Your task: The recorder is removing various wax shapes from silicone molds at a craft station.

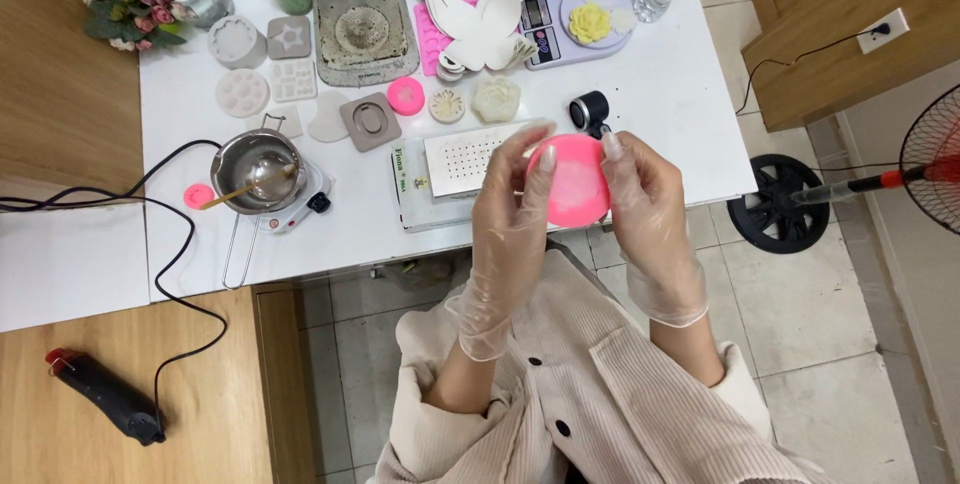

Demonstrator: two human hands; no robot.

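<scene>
Both hands are up over the near edge of the white table, in clear plastic gloves. Left hand is curled round the left rim of a round pink mold, fingers on its 9 o'clock side, thumb tucked behind. Right hand pinches the opposite rim at 3 o'clock, so the mold sits squeezed between the two w/ a pale whitish fill showing in its middle.

Rest of the table, going left to right: bunch of pink flowers way up at 10 o'clock, then a small metal pot w/ a wooden stick in it on a little hot plate at 9 o'clock, a smaller pink mold at 11, a white perforated box just left of the hands, and a kitchen scale w/ a yellow flower on it at 12. Black heat gun lies on the wooden floor at 7 o'clock.
</scene>
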